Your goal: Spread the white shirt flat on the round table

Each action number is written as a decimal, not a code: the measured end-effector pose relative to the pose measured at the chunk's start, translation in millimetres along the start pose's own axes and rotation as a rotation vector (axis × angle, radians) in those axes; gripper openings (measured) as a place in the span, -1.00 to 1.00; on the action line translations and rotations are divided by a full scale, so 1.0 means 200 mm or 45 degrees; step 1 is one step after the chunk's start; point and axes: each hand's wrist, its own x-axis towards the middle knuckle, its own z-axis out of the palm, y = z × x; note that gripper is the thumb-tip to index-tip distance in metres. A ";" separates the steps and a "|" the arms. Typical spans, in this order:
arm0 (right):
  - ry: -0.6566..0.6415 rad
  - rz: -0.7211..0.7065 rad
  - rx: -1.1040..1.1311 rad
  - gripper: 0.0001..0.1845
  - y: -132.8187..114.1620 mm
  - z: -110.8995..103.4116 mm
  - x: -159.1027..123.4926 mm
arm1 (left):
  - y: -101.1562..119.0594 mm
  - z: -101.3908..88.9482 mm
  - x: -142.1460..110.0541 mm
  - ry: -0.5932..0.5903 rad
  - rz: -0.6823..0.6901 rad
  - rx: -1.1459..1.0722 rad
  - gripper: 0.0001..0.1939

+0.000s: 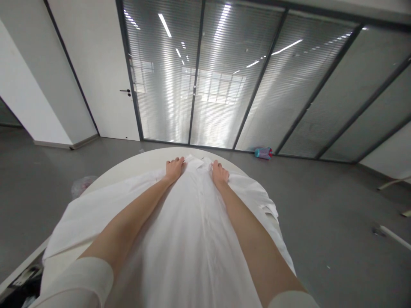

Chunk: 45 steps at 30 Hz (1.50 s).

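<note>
A white button-front shirt point(183, 231) lies spread over a round white table point(150, 159), its collar point(194, 162) at the far side and its body running toward me. One sleeve stretches out to the left, the other to the right and over the table's edge. Left of the collar, my left hand point(174, 169) is closed on the shirt's shoulder with curled fingers. My right hand point(220, 173) grips the opposite shoulder, just right of the collar. Both arms reach forward above the shirt. The cloth pinched under the fingers is partly hidden.
Beyond the table stands a glass partition point(221, 85) with blinds, beside a white door point(105, 72). A blue and pink package point(263, 153) lies on the grey floor at its foot. A clear plastic bag point(82, 186) is left of the table. Pale furniture legs point(393, 236) show at right.
</note>
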 end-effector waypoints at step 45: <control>-0.386 0.284 -0.056 -0.24 0.89 -0.05 -0.12 | -0.71 -0.14 -0.22 -0.513 -0.035 0.189 -0.09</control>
